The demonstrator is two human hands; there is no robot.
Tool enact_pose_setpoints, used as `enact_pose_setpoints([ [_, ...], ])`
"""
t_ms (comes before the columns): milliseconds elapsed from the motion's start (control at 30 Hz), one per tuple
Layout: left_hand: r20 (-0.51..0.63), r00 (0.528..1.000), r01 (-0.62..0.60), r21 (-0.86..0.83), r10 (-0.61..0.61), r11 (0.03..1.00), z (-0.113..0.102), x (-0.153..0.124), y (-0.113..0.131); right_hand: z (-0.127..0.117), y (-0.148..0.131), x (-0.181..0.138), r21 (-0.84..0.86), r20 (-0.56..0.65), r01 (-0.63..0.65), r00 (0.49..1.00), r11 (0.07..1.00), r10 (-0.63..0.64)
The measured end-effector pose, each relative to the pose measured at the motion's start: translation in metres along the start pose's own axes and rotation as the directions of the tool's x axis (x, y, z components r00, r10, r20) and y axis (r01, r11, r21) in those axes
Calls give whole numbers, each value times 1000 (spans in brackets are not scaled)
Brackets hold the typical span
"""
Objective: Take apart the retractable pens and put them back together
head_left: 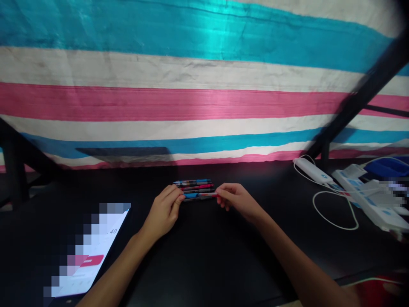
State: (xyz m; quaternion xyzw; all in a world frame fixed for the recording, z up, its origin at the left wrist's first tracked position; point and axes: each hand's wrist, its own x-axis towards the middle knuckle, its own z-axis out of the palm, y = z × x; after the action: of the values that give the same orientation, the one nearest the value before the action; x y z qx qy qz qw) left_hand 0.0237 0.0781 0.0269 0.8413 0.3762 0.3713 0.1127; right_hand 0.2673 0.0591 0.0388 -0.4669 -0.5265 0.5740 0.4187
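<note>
Several pens (194,186) lie side by side in a row on the black table (204,247), in blue, red and dark colours. My left hand (164,211) pinches the left end of the nearest pen (200,195), which has a blue and a red part. My right hand (234,199) pinches the right end of that same pen. Both hands have their fingers curled closed round the pen's ends.
A lit tablet (96,256) lies at the front left. A white power bank (311,170) with a looping white cable (335,217) and white boxes (367,192) sit at the right. A striped cloth (191,85) hangs behind, and a black bar (361,98) slants across it.
</note>
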Motion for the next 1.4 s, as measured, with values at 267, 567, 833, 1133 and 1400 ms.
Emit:
enact_pose_setpoints([
  [267, -3, 1000, 2, -5, -2, 1000, 1, -1, 0, 1, 2, 0, 45, 21, -13, 1000, 999, 12],
  [567, 7, 1000, 14, 28, -14, 1000, 0, 1, 0, 0, 2, 2, 1, -85, 177, 981, 984, -176],
  [833, 3, 999, 37, 44, -38, 998, -3, 1, 2, -5, 2, 1, 3, -107, 157, 982, 988, -156],
  [1133, -22, 999, 46, 65, -45, 997, -7, 3, -1, -13, 3, 5, 64, -127, 154, 981, 986, -145],
  [1400, -49, 998, 51, 74, -47, 996, -12, 3, -3, -19, 2, 5, 150, -193, 174, 971, 973, -144],
])
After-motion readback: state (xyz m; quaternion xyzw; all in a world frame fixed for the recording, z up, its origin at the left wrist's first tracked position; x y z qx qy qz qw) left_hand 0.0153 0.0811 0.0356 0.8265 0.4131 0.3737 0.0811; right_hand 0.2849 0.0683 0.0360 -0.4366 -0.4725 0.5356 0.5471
